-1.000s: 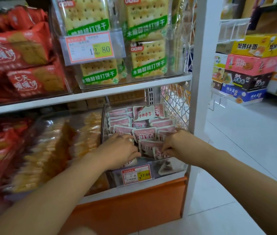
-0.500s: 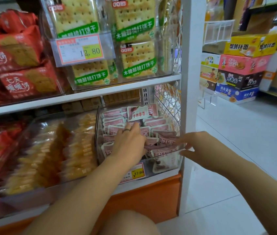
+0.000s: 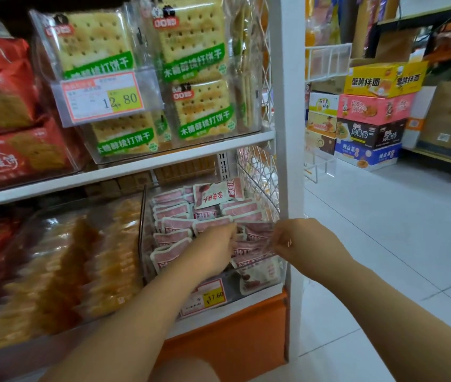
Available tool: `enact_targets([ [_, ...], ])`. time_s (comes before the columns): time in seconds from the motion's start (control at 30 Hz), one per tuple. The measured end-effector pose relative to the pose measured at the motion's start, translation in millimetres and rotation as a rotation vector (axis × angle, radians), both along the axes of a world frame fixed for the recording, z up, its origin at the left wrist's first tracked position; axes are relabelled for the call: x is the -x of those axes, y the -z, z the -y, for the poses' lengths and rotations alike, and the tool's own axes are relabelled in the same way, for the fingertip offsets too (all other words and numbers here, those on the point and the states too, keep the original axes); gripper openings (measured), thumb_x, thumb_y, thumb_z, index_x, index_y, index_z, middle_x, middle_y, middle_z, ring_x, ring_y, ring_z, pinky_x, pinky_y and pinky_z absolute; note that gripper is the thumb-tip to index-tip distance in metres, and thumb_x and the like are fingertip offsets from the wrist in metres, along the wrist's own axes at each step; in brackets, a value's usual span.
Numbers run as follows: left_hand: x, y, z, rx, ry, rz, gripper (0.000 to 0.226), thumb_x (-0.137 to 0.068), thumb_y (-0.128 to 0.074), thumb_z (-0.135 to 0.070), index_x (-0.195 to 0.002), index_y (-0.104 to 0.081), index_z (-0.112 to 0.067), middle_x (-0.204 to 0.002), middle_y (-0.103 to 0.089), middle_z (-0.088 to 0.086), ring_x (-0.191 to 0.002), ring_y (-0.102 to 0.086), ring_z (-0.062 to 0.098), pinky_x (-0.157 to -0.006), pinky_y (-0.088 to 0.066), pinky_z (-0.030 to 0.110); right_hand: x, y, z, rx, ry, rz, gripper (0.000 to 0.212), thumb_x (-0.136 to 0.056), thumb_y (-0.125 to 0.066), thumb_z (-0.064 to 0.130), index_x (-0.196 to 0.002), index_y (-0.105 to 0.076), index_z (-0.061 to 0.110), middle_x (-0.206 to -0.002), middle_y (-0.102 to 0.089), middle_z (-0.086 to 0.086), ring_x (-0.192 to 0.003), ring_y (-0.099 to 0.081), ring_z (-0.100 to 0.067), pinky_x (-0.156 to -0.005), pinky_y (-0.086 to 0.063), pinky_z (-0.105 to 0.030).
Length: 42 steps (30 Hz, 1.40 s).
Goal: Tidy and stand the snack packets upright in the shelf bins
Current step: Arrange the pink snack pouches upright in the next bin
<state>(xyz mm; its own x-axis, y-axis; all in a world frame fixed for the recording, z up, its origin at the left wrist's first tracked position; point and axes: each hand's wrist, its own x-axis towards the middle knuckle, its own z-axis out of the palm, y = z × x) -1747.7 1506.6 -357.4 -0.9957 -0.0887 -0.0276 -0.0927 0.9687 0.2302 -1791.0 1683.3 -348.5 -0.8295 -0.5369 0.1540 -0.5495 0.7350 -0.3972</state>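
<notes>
The white shelf (image 3: 136, 166) fills the left of the frame, and below its middle board, at lower centre, a clear bin (image 3: 232, 292) holds rows of pink-and-white snack packets (image 3: 174, 224), most upright and one lying askew at the back. The left hand (image 3: 213, 249) reaches into the bin's middle, fingers curled down among the packets, its grip hidden. The right hand (image 3: 301, 244), at the bin's right edge, pinches one packet (image 3: 257, 245) between thumb and fingertips.
</notes>
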Motion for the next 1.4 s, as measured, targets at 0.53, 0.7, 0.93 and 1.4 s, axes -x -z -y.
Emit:
enact_targets([
  [0.53,-17,-33,20,0.367,-0.011,0.085,0.013,-0.089,-0.062,-0.027,-0.099,-0.069,-0.028,-0.098,-0.065,-0.006,-0.093,-0.060,0.019,-0.075,-0.047,0.032,2,-3,1,-0.314,0.025,-0.207,0.027,-0.089,-0.048,0.006,-0.100,-0.061,0.027,-0.096,-0.062,0.002,-0.082,-0.061,-0.020,-0.061,-0.041,-0.025],
  [0.7,-23,-50,35,0.062,-0.086,0.052,0.011,-0.088,-0.065,-0.032,-0.097,-0.070,-0.033,-0.101,-0.066,-0.015,-0.092,-0.059,0.007,-0.087,-0.051,0.033,-5,-7,2,-0.277,-0.034,-0.181,0.036,-0.091,-0.051,0.012,-0.118,-0.058,0.034,-0.112,-0.061,0.005,-0.096,-0.062,-0.017,-0.071,-0.049,-0.025],
  [0.93,-64,-53,36,-0.009,-0.047,0.118,0.009,-0.083,-0.069,-0.039,-0.091,-0.068,-0.035,-0.084,-0.064,-0.020,-0.077,-0.058,-0.004,-0.070,-0.046,0.018,-20,-16,22,-0.003,-0.348,-0.101,0.026,-0.094,-0.050,0.026,-0.113,-0.066,0.032,-0.110,-0.065,0.013,-0.097,-0.058,-0.006,-0.089,-0.047,-0.021],
  [1.4,-70,-22,38,0.383,0.001,0.083,0.019,-0.096,-0.044,-0.027,-0.080,-0.052,-0.022,-0.078,-0.055,-0.002,-0.072,-0.056,0.017,-0.057,-0.042,0.030,4,-6,89,-0.330,-0.164,-0.211,0.012,-0.081,-0.056,0.029,-0.073,-0.056,0.020,-0.062,-0.047,0.003,-0.062,-0.051,-0.021,-0.059,-0.037,-0.025],
])
